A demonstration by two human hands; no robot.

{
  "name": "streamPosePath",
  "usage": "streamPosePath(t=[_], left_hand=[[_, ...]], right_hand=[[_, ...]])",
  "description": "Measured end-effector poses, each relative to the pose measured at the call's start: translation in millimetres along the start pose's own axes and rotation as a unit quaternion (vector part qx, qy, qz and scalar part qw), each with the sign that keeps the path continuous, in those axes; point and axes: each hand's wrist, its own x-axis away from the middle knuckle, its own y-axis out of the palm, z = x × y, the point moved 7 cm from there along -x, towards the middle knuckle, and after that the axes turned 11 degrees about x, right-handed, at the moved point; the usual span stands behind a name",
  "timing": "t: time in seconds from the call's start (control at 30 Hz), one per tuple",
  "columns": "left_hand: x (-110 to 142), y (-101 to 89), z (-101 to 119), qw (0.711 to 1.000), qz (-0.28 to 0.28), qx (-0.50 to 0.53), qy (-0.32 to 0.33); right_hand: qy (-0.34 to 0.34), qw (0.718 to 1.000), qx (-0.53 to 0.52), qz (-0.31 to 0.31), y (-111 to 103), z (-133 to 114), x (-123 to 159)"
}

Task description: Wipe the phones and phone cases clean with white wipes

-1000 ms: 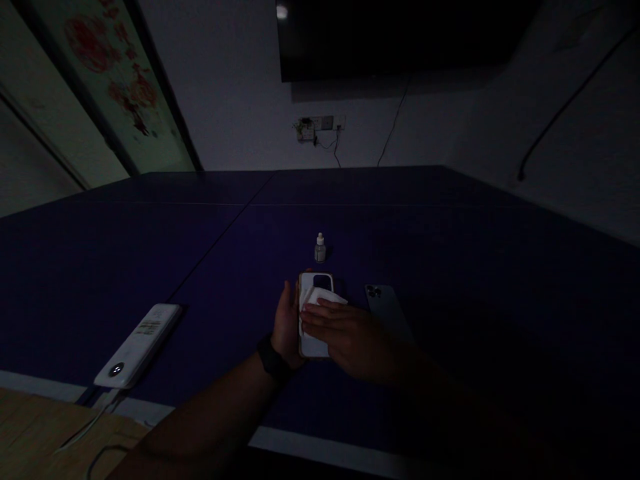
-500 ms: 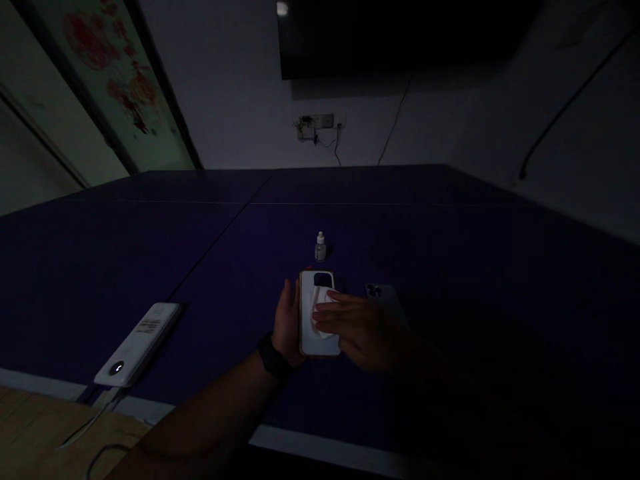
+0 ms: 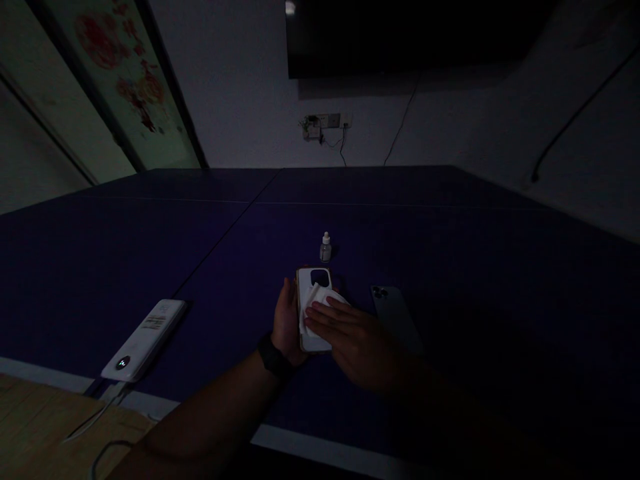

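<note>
My left hand (image 3: 287, 323) cradles a smartphone in a white case (image 3: 314, 340) upright on its palm, with the case's dark camera cut-out at the top. My right hand (image 3: 353, 343) lies flat over the phone, pressing a crumpled white wipe (image 3: 320, 303) against the case's back. The wipe and fingers hide much of the case. A small dropper bottle (image 3: 325, 248) stands just beyond the phone. To the right, near my right hand, a second smartphone (image 3: 395, 315) lies face down on the table.
A white power bank (image 3: 144, 340) with a lit button lies left on the dark blue table (image 3: 400, 227), which has a seam and a white front edge. A wooden surface (image 3: 60, 420) with a cable sits lower left. Wall sockets with wires are beyond.
My right hand has slid left, and the wipe now spreads wider over the phone's upper part and left edge. The camera view has shifted slightly.
</note>
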Motion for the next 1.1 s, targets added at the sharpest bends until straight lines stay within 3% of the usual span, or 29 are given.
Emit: streamPosePath(t=[0.23,0.37,0.47,0.6,0.7,0.87,1.0,1.1], left_hand=[[2,1.5,-5,1.0,-0.011,0.003,-0.005],[1,-2.2,-5,1.0,0.017,0.017,-0.007],[0,-2.7,-7,0.999,0.026,0.0,-0.026],[0,1.3,-5,1.0,0.0,0.004,-0.006],[0,-0.5,-3,1.0,-0.01,0.014,-0.004],[-2,-1.9,-4,1.0,-0.017,0.008,-0.013],[0,4.9,-3,0.999,-0.032,0.02,0.004],[1,6.6,-4,0.999,-0.031,0.002,-0.01]], right_hand=[[-0.028,0.998,-0.06,-0.012,-4,9,7],[-0.001,1.0,-0.023,-0.004,-6,14,6],[-0.02,1.0,-0.019,0.001,-5,8,4],[-0.028,0.998,-0.055,0.012,-8,10,6],[-0.006,1.0,-0.022,0.01,-8,15,5],[-0.035,0.998,-0.047,0.006,-7,8,5],[-0.011,0.997,-0.054,0.046,-17,19,12],[-0.03,0.997,-0.054,0.054,-18,14,12]])
